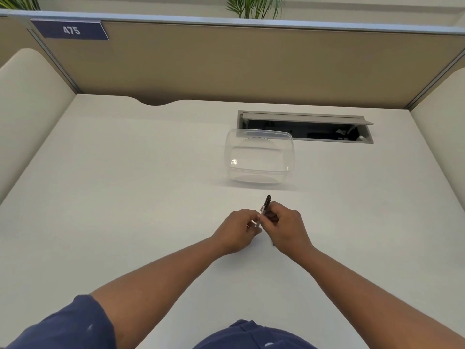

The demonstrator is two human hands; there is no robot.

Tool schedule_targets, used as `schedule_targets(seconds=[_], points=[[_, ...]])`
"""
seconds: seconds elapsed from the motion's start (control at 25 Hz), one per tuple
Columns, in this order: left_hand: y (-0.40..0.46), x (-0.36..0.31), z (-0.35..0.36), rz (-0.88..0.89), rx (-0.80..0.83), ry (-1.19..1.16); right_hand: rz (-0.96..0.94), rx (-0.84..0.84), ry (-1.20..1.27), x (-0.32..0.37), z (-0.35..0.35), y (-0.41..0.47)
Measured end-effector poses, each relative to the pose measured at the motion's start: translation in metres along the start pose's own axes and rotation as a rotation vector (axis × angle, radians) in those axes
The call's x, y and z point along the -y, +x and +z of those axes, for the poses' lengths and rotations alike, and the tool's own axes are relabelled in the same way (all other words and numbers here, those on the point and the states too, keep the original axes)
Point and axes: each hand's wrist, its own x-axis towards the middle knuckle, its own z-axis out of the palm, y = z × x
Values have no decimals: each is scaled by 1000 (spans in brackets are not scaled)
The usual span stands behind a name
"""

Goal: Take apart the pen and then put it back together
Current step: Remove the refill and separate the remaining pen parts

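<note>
Both hands work over the near middle of the white counter (125, 185). The right hand (286, 225) pinches the slim clear-barrelled pen with a black cap end (266, 206); the left hand (239, 229) closes on its lower end. No loose parts are clearly visible, so I cannot tell whether this is disassembly or refitting. A clear plastic tub (259, 157) sits beyond, toward the far edge.
</note>
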Motion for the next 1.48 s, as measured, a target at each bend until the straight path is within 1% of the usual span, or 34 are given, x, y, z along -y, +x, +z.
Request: schedule_targets(seconds=[0.2,0.32,0.4,0.52,0.68,0.88,1.0,1.08,1.12,1.16,1.24,1.28,1.32,1.36,1.44,1.48], points=[[-3,1,2,20,-41,-25,18,22,56,-2,0,-3],[-4,3,3,-70,-71,-155,36,39,39,-6,1,-6],[-3,3,2,-147,-93,-307,54,78,-30,-8,1,-6],[-4,-1,-4,-249,-112,-633,60,128,-124,-12,4,-6],[-9,-7,-11,-299,-95,-844,81,145,-100,-12,10,-6],[-12,-8,-15,-385,-84,-992,129,133,-42,-11,13,-6],[-14,-10,-14,-383,-62,-984,168,130,24,-10,15,-6],[-15,-10,-14,-365,-55,-925,173,122,39,-9,16,-7],[-16,-9,-15,-371,-50,-859,173,118,33,-8,16,-8],[-17,-8,-18,-391,-37,-762,170,110,17,-8,16,-8],[-18,-9,-23,-425,-22,-489,165,93,-35,-9,15,-8],[-20,-8,-25,-396,-44,-318,169,89,-60,-9,14,-7],[-21,-9,-26,-325,-93,-125,170,90,-83,-9,12,-7],[-23,-10,-27,-205,-156,77,162,93,-104,-10,10,-7],[-27,-7,-29,160,-276,443,133,111,-145,-8,8,-10],[-28,-3,-29,305,-290,609,111,120,-166,-6,8,-12]])
